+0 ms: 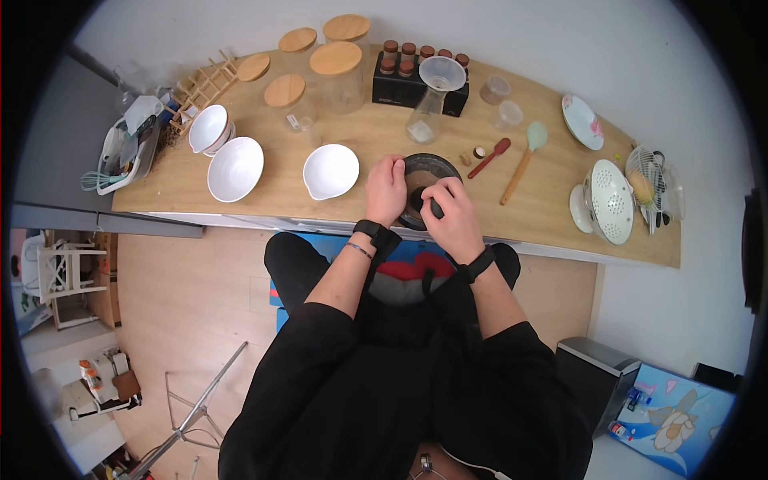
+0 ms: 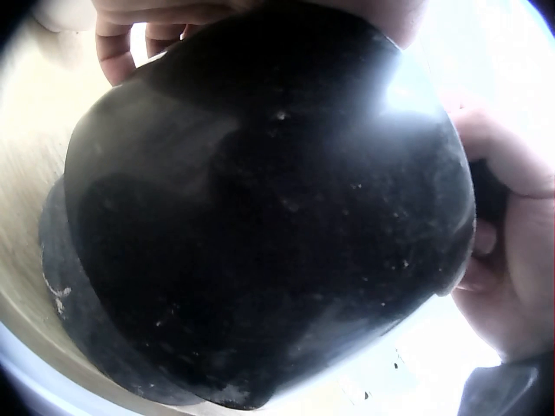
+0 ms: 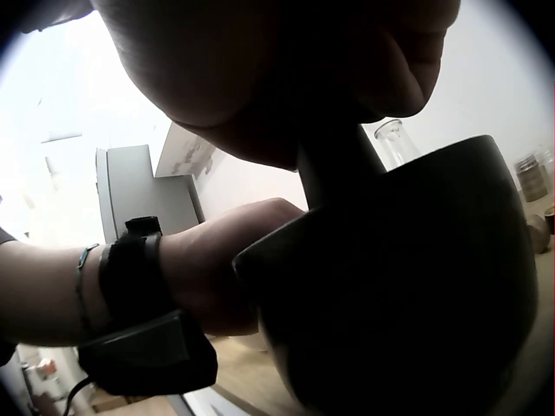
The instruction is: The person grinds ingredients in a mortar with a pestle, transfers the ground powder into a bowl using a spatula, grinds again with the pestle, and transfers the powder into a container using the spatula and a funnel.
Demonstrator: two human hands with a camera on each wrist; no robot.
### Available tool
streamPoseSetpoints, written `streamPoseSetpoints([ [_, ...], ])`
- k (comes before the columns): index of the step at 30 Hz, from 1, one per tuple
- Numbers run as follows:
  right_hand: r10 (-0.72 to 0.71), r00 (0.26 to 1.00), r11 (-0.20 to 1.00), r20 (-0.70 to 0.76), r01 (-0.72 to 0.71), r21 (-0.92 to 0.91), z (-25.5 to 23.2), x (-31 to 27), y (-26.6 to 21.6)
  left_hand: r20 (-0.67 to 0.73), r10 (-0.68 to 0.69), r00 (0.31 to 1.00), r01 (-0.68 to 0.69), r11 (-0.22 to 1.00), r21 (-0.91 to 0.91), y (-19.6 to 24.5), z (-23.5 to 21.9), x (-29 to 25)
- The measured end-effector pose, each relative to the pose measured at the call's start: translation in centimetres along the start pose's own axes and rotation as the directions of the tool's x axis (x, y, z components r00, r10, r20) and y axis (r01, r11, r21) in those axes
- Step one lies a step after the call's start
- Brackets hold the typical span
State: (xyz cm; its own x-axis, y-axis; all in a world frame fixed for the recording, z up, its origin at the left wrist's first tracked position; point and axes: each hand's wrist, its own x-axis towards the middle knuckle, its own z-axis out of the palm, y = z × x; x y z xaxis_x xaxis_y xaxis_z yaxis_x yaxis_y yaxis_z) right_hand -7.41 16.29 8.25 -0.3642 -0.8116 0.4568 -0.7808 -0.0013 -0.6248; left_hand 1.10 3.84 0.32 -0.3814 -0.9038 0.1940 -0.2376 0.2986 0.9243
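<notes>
Had the dark mortar [image 2: 277,217] at the near edge of the worktop [image 1: 283,186], with brown powder [image 1: 434,165] inside. Gripped the pestle [image 1: 436,208] in the right hand [image 1: 453,218], with the lower end down in the mortar. Held the mortar at the left side with the left hand [image 1: 386,192], apparently with fingers bent over the rim; could not see the fingertips fully in the close wrist view. Wore a black band [image 1: 479,264] on each wrist.

Had a glass flask [image 1: 424,126] just beyond the mortar, with a funnel [image 1: 442,74] set in the mouth, and beside that a black box [image 1: 390,90] with small brown-capped jars [image 1: 408,51]. To the right, had a red spatula [image 1: 490,158] and a green-headed spoon [image 1: 523,165] lying near each other, then a flowered plate [image 1: 582,122] and a white colander [image 1: 611,200]. To the left, had a white bowl [image 1: 331,170] near the left hand and a larger bowl [image 1: 236,170] farther along. Toward the wall, had clear jars [image 1: 346,90] under round wooden lids [image 1: 336,58], and a wooden rack [image 1: 204,86] well to the left.
</notes>
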Motion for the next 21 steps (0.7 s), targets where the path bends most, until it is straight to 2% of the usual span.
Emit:
streamPoseSetpoints([
  [2, -0.009, 1.0, 1.0, 0.0, 0.009, 0.01, -0.4, 0.0, -0.4, 0.011, 0.003, 1.0, -0.003, 1.0, 0.001, 0.0, 0.0, 0.3],
  [4, -0.002, 0.997, 1.0, -0.071, 0.001, -0.004, -0.6, -0.4, -1.2, 0.012, -0.004, 1.0, 0.004, 1.0, 0.001, 0.0, 0.1, 0.3],
  [7, 0.003, 0.997, 0.999, -0.075, -0.006, -0.039, 1.1, -1.6, -1.0, 0.011, 0.001, 1.0, -0.001, 1.0, -0.001, 0.1, 0.1, 0.4],
  [9, -0.033, 0.998, 0.996, -0.048, 0.029, -0.09, 1.4, -2.3, -0.5, 0.005, 0.009, 1.0, -0.009, 1.0, 0.001, 0.1, 0.2, 0.4],
  [12, 0.062, 0.992, 0.997, 0.114, -0.056, -0.058, -0.1, -1.8, -1.4, -0.009, 0.016, 1.0, -0.016, 1.0, -0.021, 0.3, -0.1, -0.1],
  [16, 0.015, 0.996, 0.999, 0.086, -0.012, -0.038, -1.8, -1.7, -1.9, 0.003, 0.013, 1.0, -0.012, 1.0, -0.025, 0.3, -0.1, 0.1],
  [19, 0.053, 0.997, 0.998, 0.048, -0.052, -0.026, -1.1, -1.9, -1.4, -0.003, 0.018, 1.0, -0.018, 1.0, -0.02, 0.0, 0.1, 0.3],
  [21, 0.056, 0.995, 0.997, 0.08, -0.051, -0.064, -0.4, -1.8, -0.6, -0.001, 0.025, 1.0, -0.025, 1.0, -0.011, 0.0, 0.3, 0.1],
])
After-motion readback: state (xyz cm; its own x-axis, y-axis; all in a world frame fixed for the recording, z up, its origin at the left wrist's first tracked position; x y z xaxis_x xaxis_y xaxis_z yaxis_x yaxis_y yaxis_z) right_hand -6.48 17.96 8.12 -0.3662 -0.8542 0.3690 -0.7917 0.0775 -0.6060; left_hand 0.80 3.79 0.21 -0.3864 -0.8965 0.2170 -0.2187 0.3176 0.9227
